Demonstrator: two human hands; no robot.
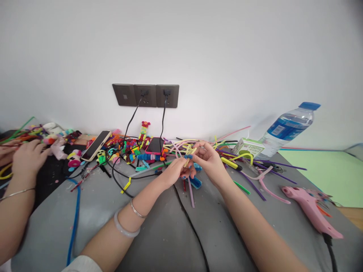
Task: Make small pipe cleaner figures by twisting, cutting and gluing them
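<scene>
Both my hands meet over the middle of the table and pinch a small bent piece of pale yellow pipe cleaner point(187, 161). My left hand point(176, 172) grips it from below, fingers closed. From the right, my right hand point(208, 160) holds its other side between thumb and fingertips. My fingers partly cover the piece, so its full shape is hidden. Just beneath my hands lie a blue piece point(195, 183) and a lilac pipe cleaner point(191, 192). Behind them a pink-edged phone point(154, 145) rests among loose pipe cleaners.
A pink glue gun point(310, 209) lies at right, near a water bottle point(289, 128), a small carton point(248, 147) and a yellow-handled cutter point(230, 163). Black cords point(184, 207) cross the table point(159, 234). At left are another phone point(96, 145) and a co-worker's hands point(30, 156).
</scene>
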